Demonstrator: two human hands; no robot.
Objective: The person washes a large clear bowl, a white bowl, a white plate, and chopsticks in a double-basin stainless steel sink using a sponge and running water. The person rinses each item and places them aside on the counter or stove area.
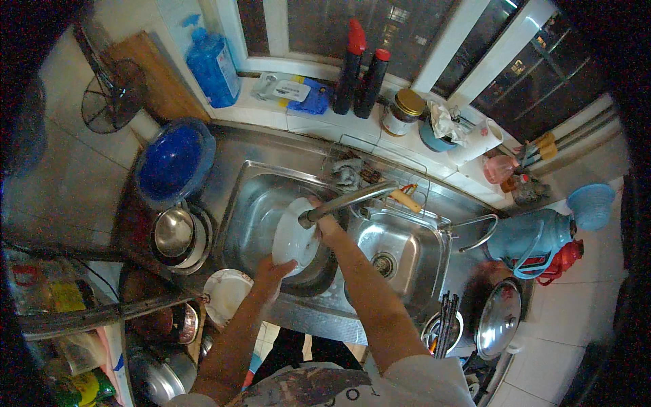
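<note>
A white ceramic dish [292,244] is tilted over the left basin [249,203] of a stainless steel double sink. My left hand [274,270] grips its near rim, thumb on the upper face. At the far right rim is my right hand [325,226], with its fingers partly hidden behind the faucet spout [351,201]. The spout's end hangs just over the dish. No clear water stream can be made out. To the right, the second basin [374,234] shows its drain [382,265].
Left of the sink sit a blue plastic basin [175,163], stacked metal bowls [175,234] and a patterned plate [229,292]. A wire rack [427,173] stands behind the faucet. Rightward are a blue pitcher [529,236], a pot lid [501,320] and chopsticks [446,320] in a container.
</note>
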